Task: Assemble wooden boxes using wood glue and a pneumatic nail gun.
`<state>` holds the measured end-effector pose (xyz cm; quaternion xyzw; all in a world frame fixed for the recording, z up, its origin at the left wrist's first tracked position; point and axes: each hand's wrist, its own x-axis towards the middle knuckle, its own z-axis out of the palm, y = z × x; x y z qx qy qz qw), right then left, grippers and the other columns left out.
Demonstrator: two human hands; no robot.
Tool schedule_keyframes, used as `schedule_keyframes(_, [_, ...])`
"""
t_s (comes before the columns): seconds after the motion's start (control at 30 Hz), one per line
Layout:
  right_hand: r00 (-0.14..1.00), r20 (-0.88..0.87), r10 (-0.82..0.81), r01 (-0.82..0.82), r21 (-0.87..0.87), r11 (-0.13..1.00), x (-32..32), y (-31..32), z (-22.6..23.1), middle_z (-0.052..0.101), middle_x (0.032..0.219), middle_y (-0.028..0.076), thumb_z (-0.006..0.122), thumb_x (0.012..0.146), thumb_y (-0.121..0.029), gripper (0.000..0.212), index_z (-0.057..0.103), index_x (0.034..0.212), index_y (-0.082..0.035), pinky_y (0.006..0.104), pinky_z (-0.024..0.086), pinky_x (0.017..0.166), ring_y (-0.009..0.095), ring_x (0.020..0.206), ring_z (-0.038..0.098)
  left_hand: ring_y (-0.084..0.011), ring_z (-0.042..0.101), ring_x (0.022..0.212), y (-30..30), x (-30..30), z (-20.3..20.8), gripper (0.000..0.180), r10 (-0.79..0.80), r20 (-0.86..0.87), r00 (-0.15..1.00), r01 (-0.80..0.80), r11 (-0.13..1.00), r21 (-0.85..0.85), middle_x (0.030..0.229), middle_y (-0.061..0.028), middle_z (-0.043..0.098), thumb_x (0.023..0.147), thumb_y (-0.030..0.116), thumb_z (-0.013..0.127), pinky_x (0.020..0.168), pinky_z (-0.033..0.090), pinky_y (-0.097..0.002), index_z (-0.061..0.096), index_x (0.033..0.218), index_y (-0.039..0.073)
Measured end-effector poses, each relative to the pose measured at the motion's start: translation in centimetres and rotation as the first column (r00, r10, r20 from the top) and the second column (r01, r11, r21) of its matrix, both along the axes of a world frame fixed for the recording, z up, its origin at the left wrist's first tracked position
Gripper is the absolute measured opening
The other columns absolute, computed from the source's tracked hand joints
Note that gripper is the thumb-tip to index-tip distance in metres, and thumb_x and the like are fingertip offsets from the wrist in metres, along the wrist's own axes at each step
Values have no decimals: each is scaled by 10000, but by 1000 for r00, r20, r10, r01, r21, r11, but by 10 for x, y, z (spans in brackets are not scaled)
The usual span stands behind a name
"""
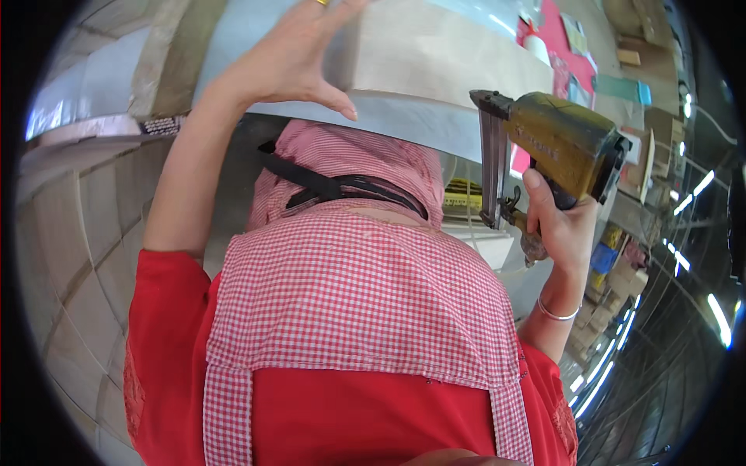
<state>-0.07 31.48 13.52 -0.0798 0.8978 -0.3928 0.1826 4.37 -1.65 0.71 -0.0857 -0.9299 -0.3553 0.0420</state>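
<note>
R hand [563, 229] grips the handle of a yellow pneumatic nail gun [556, 144], fingers wrapped, nose nr the worktop's [423, 116] front edge, contact unclear. L hand [289, 70] spreads thumb wide over the worktop; fingertips cut off, hold unclear. Beige panel [458, 58] lies on top: no fasteners visible, so work looks approx. early-stage; amt left can't be told. Pink sheet [561, 22] beyond.

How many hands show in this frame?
2: the left hand at the top, spread by the pale panel and partly cut off; the right hand around the yellow nail gun.
</note>
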Motion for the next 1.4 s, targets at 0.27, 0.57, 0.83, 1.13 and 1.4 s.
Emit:
schedule_keyframes(0.27, [951, -4, 310, -310, -9, 951, -11, -19, 16, 633, 782, 10, 770, 891, -214, 291, 658, 1040, 10, 221, 373, 428, 56, 510, 506, -439, 292, 1413, 30, -28, -13, 1270, -13, -77, 997, 31, 970, 243, 1514, -296, 290, 560, 439, 915, 1166, 274, -464, 210, 1541, 46])
schedule_keyframes(0.57, [946, 32, 321, -321, -21, 947, -9, -35, 12, 634, 772, 20, 778, 884, -217, 314, 652, 1047, 20, 228, 393, 428, 66, 508, 515, -435, 353, 1365, 32, -32, -11, 1195, 9, -68, 998, 9, 967, 256, 1469, -282, 354, 564, 388, 906, 1121, 321, -471, 262, 1516, 63])
schedule_keyframes(0.83, [972, 23, 235, -235, 21, 972, 5, -36, 1, 629, 752, 27, 776, 885, -203, 319, 645, 1051, 35, 228, 392, 414, 68, 487, 509, -420, 385, 1344, 38, -22, -27, 1095, 91, -380, 921, -129, 989, -77, 1457, -278, 368, 636, 363, 861, 1119, 334, -460, 273, 1513, 74])
schedule_keyframes(1.13, [957, -38, 289, -285, 90, 954, -14, -64, 10, 618, 716, 8, 770, 892, -204, 276, 663, 1009, 22, 219, 370, 405, 54, 477, 492, -382, 406, 1361, 41, -22, -69, 1354, 194, -222, 956, -121, 945, 304, 1524, -193, 354, 500, 355, 918, 1185, 273, -505, 132, 1574, 105])
schedule_keyframes(1.4, [937, 6, 350, -349, 71, 934, -37, -90, 13, 609, 686, -8, 776, 887, -218, 260, 676, 978, 4, 215, 354, 401, 51, 470, 483, -362, 389, 1380, 41, -19, -66, 1384, 203, -157, 967, -142, 934, 328, 1543, -176, 329, 495, 387, 922, 1204, 231, -526, 105, 1570, 81])
